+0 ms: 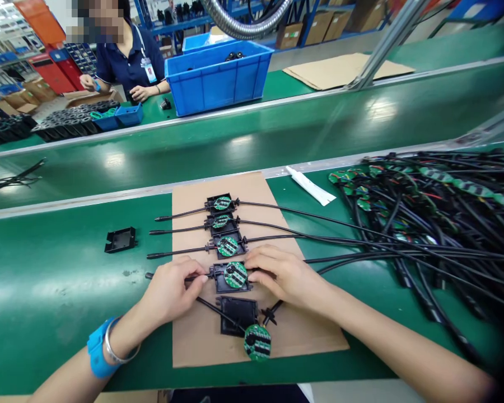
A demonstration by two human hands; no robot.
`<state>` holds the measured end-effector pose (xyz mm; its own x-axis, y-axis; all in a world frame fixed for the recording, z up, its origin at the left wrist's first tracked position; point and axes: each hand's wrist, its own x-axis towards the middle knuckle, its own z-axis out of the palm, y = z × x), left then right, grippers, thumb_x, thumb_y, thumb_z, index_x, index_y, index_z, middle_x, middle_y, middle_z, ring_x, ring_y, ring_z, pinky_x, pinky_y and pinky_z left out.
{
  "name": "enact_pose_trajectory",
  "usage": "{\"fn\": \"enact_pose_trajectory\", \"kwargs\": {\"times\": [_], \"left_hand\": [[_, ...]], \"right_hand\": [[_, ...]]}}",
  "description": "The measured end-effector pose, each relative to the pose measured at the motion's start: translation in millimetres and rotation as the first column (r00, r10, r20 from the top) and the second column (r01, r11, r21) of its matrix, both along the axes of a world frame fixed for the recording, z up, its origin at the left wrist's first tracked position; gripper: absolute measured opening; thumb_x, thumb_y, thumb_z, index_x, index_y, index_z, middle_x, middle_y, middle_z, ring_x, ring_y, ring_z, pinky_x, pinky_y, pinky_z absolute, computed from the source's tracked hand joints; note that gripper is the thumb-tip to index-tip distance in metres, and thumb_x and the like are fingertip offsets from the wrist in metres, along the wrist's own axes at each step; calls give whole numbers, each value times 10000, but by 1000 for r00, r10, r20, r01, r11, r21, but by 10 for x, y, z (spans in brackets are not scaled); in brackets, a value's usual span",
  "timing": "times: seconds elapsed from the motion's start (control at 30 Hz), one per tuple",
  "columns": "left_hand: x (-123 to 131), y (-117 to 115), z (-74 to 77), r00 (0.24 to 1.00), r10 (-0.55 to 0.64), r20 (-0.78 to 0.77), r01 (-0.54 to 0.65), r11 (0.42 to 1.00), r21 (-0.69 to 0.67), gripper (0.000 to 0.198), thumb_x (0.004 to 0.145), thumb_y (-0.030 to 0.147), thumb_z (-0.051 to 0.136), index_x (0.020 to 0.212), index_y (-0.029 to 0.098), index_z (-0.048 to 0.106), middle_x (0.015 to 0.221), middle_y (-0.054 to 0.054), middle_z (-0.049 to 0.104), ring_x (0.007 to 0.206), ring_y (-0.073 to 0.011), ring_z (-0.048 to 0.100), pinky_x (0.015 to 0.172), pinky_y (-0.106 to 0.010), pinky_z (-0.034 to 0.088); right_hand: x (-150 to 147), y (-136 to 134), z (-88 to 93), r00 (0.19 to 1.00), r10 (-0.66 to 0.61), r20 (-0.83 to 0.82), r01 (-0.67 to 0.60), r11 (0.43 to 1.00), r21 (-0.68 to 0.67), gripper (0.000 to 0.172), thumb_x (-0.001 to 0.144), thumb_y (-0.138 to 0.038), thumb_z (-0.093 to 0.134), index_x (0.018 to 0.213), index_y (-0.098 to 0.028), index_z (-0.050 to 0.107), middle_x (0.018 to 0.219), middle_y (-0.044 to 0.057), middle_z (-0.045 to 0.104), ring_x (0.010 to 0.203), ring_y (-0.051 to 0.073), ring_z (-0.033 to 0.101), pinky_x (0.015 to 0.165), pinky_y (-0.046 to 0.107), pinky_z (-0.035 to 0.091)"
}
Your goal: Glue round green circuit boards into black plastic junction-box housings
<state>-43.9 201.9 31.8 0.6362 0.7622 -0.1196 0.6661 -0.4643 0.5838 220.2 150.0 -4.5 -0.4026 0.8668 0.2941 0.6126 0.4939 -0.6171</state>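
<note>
My left hand (176,282) pinches a short black cable at the left side of a black plastic case (220,286). A round green circuit board (236,275) sits over that case. At its right side, the curled fingers of my right hand (283,274) close at the cable's other end, their tips partly hidden. Behind stand several similar cases, each with a round board, such as the circuit board (228,246) in the third row. Closest to me, another circuit board (257,342) lies tilted over the front edge of an open case (237,313).
Brown cardboard (189,347) lies under the cases. A loose black case (121,240) is at the left. To the right are a white tube (311,185) and a heap of black cables (420,224). Across the belt, a person (130,61) sits by a blue bin (218,78).
</note>
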Motion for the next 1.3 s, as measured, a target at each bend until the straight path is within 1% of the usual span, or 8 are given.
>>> {"fn": "enact_pose_trajectory", "kwargs": {"times": [0.2,0.37,0.47,0.57,0.7,0.93,1.13,1.3], "left_hand": [[-73,-69,-39,991,-124,40,113,972,208,190,917,240,453,822,194,611,796,-33,610,754,-180,563,668,-292,440],[-63,-54,-196,983,-59,-176,115,939,325,191,915,229,446,800,179,590,813,-64,589,778,-226,547,692,-363,455],[-45,-83,-208,993,-73,-96,105,915,388,153,919,214,454,874,177,595,882,-72,595,834,-229,542,738,-378,458],[-83,-191,-135,967,-248,65,211,915,343,125,903,211,498,988,183,586,970,-71,602,892,-216,538,782,-368,451],[-184,-334,-124,889,-453,64,437,882,176,174,895,198,524,1059,210,578,991,-46,616,926,-206,540,816,-355,446],[-218,-353,-297,912,-408,-33,399,866,301,205,947,174,458,1118,206,566,1036,-61,637,926,-227,559,796,-377,454],[-352,-405,-100,962,-219,163,180,958,226,135,951,147,433,1011,195,544,947,-40,594,850,-149,576,738,-254,476],[-521,-544,-44,982,-152,112,131,975,181,147,954,157,419,1010,212,543,922,-28,580,805,-139,577,692,-234,474]], "right_hand": [[11,-47,54,997,48,-66,-46,999,23,132,886,-199,582,987,-171,663,970,71,673,929,168,613,830,300,534],[-16,-5,-54,999,40,-11,-40,999,-3,204,867,-202,610,1067,-168,627,999,73,674,943,190,607,853,337,522],[18,-39,-19,999,-39,17,40,999,-22,286,864,-232,614,1140,-167,584,1008,88,660,959,210,589,845,364,510],[58,-205,185,1000,7,11,-6,999,-51,213,866,-239,583,1069,-175,600,1008,86,635,964,217,552,848,381,476],[81,-464,414,986,158,49,-137,946,-293,179,780,-169,609,956,-201,619,911,50,606,895,202,526,805,353,455],[114,-489,219,994,109,29,-91,928,-362,124,887,-286,593,972,-196,598,949,45,606,946,177,529,840,315,434],[145,-501,265,998,61,4,-55,923,-380,170,952,-325,481,879,-186,548,815,23,575,779,144,532,700,265,426],[103,-680,293,997,26,70,-1,944,-330,109,959,-260,434,905,-198,506,814,32,564,729,141,516,657,265,421]]}}
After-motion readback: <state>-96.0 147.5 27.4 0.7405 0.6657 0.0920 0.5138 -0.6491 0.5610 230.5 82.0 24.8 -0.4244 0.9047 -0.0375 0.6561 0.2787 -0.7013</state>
